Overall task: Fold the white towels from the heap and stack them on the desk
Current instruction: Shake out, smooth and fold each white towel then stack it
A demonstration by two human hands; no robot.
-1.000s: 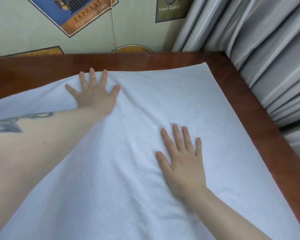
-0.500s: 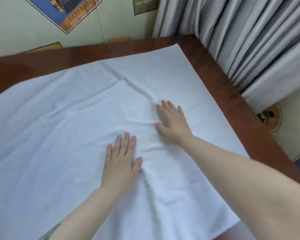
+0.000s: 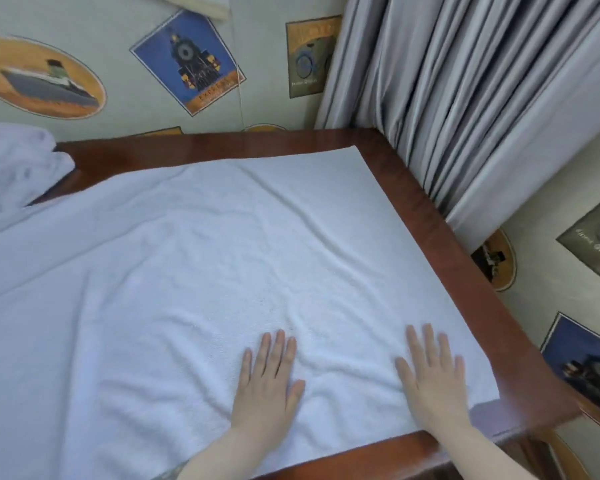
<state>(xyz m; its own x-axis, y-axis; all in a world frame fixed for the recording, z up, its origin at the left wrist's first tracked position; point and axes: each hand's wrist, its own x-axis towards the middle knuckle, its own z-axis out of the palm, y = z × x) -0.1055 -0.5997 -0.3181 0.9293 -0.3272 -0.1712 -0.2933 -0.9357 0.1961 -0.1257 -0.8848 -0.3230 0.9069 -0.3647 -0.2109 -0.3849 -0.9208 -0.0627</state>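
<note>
Both hands flat, fingers straight: left hand (image 3: 265, 379) and right hand (image 3: 430, 379) press side by side on the towel's (image 3: 187, 271) near right part. Soft, wrinkled white terry spreads out from them across the glossy brown desk (image 3: 440, 223), long axis running left-right. A crumpled heap (image 3: 11, 168) sits far left.

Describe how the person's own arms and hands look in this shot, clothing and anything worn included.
Both forearms are bare: no sleeves reach into view. The left hand and right hand wear no gloves, and no rings, watch or bracelets show on fingers or wrists. The nails look short and unpainted. At the bottom edge, a dark blurred patch sits on the left forearm; what it is cannot be told.
</note>
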